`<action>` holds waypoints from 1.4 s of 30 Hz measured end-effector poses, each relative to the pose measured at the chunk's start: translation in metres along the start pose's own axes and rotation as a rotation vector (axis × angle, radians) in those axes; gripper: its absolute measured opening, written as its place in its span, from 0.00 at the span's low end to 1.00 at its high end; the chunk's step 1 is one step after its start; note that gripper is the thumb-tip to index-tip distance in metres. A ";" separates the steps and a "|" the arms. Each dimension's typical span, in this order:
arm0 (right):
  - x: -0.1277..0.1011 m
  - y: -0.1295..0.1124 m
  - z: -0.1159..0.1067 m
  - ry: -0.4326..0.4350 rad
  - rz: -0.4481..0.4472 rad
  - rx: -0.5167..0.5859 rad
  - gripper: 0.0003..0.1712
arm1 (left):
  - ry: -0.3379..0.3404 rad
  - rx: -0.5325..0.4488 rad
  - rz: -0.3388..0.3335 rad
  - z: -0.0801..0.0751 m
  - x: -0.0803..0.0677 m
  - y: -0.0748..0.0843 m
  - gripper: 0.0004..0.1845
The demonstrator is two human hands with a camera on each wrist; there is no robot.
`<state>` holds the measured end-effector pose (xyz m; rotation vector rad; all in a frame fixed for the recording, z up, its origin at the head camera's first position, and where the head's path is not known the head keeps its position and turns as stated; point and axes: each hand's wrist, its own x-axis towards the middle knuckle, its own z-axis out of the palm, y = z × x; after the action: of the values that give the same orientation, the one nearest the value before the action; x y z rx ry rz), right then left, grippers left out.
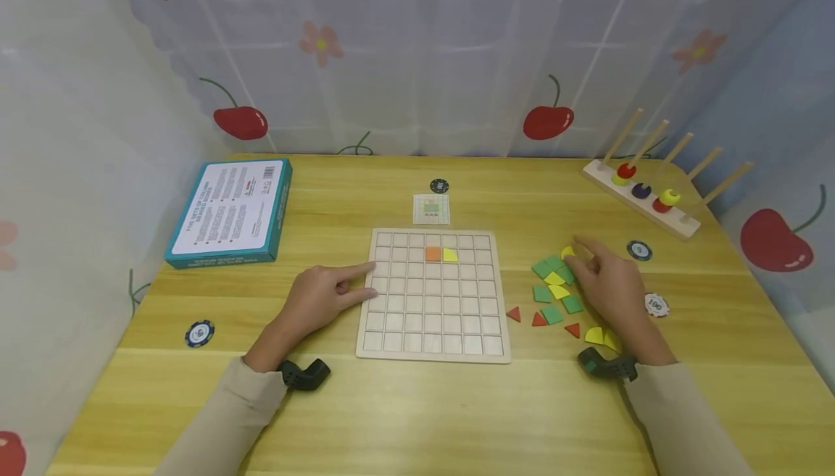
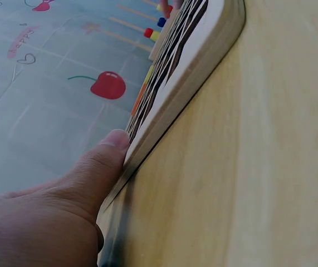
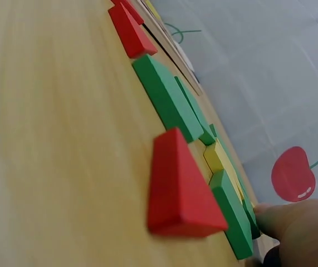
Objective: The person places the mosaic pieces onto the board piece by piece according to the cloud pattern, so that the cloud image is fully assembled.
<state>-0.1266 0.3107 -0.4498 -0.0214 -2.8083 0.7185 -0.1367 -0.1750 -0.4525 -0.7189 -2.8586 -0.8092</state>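
Observation:
A wooden grid board (image 1: 432,316) lies in the middle of the table, with an orange square (image 1: 433,253) and a yellow piece (image 1: 450,254) in its second row. My left hand (image 1: 369,279) rests at the board's left edge, index finger stretched out; the thumb (image 2: 100,161) presses against the board's rim (image 2: 203,50). My right hand (image 1: 583,255) lies over a loose pile of green squares (image 1: 551,314), yellow pieces (image 1: 558,291) and red triangles (image 1: 514,314), index finger reaching a yellow piece (image 1: 567,251). A fingertip (image 3: 281,219) touches a green tile (image 3: 231,214) behind a red triangle (image 3: 178,186).
A blue box (image 1: 228,211) lies at the back left. A pattern card (image 1: 431,209) and a dark chip (image 1: 439,186) sit behind the board. More chips lie around (image 1: 198,332), (image 1: 639,250), (image 1: 657,304). A peg rack with beads (image 1: 642,190) stands back right. Curtains enclose the table.

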 end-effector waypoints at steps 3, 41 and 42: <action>0.000 -0.001 -0.003 -0.049 -0.005 -0.014 0.26 | 0.001 0.002 0.000 0.000 -0.001 0.001 0.27; 0.003 -0.121 0.051 -0.247 -0.282 0.148 0.18 | 0.009 0.009 0.012 0.004 0.000 -0.004 0.27; 0.003 -0.121 0.053 -0.248 -0.273 0.142 0.18 | 0.009 0.010 0.013 0.003 0.000 -0.004 0.27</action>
<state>-0.1368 0.1796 -0.4363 0.4992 -2.8955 0.9025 -0.1382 -0.1766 -0.4575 -0.7304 -2.8450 -0.7938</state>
